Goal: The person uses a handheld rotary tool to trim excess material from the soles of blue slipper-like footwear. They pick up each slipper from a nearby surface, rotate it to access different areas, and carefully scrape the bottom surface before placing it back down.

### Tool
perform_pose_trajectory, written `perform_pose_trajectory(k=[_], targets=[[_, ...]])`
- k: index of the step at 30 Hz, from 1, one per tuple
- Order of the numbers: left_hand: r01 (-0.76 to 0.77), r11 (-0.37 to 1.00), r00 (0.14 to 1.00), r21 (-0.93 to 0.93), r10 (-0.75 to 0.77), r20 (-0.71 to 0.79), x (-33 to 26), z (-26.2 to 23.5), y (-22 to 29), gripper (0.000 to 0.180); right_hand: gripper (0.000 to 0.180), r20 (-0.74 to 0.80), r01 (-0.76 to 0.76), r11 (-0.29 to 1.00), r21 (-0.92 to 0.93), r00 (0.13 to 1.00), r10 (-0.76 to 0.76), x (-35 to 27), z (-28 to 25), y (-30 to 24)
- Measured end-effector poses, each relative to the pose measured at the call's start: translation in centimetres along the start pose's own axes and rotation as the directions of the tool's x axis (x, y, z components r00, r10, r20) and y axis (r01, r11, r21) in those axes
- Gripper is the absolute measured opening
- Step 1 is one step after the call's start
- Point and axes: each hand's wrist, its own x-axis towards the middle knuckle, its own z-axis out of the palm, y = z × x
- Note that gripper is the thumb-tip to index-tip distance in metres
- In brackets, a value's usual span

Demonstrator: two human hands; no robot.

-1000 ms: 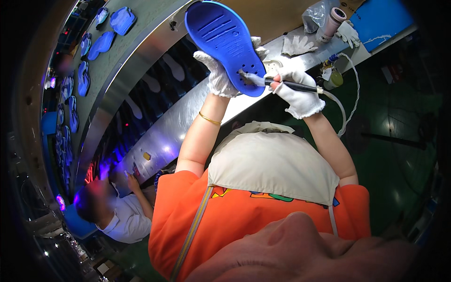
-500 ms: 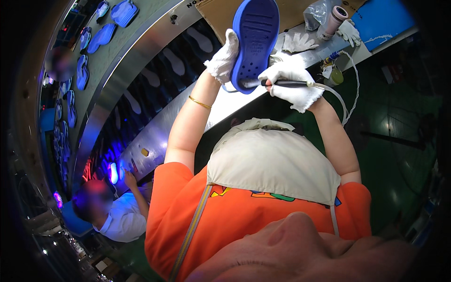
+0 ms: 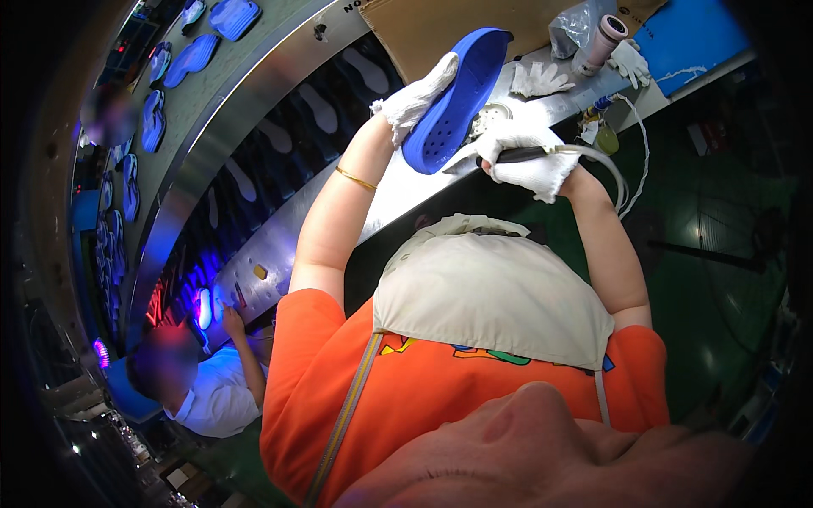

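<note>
Gloved in white, the left hand (image 3: 417, 100) is closed around the edge of a blue shoe sole (image 3: 457, 97), holding it tilted on edge above the metal bench (image 3: 398, 190). Just beside it, the right hand (image 3: 527, 157), also gloved, is clamped on a dark-handled tool (image 3: 529, 153) whose tip touches the sole's lower end; a pale hose (image 3: 611, 173) trails from the tool. Farther back on the bench lie spare white gloves (image 3: 539, 79).

Shoe factory: conveyor line (image 3: 254, 102) carrying blue soles (image 3: 193, 57), co-worker (image 3: 212, 389) alongside.
</note>
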Motion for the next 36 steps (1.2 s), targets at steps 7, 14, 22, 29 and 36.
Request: perform_pose_trajectory(k=[7,14,22,29,36], targets=[[-0.053,0.997,0.998,-0.059,0.051,-0.032,-0.8,0.8,0.6,0.074,0.012,-0.111,-0.135,0.974,0.184,0.981,0.157,-0.3,-0.7,-0.3],[-0.22,0.975,0.968,-0.028,0.215,-0.129,-1.3,-1.1,0.0,0.083,0.01,-0.023,-0.134,0.962,0.239,0.989,0.143,-1.4,-2.0,0.0],[0.019,0.681,0.985,-0.732,0.114,0.132,-0.7,-3.3,-5.2,0.078,0.02,-0.418,-0.127,0.866,0.484,0.836,0.356,-1.6,0.3,0.1],[-0.12,0.53,0.943,-0.84,0.326,0.071,-1.5,3.1,-7.6,0.056,0.016,-0.616,-0.048,0.937,0.345,0.741,0.265,-0.4,0.9,0.8],[-0.258,0.575,0.962,-0.776,0.23,-0.15,-0.5,4.8,-7.0,0.064,0.02,-0.552,0.034,0.994,0.107,0.833,0.031,0.4,2.4,-1.2]])
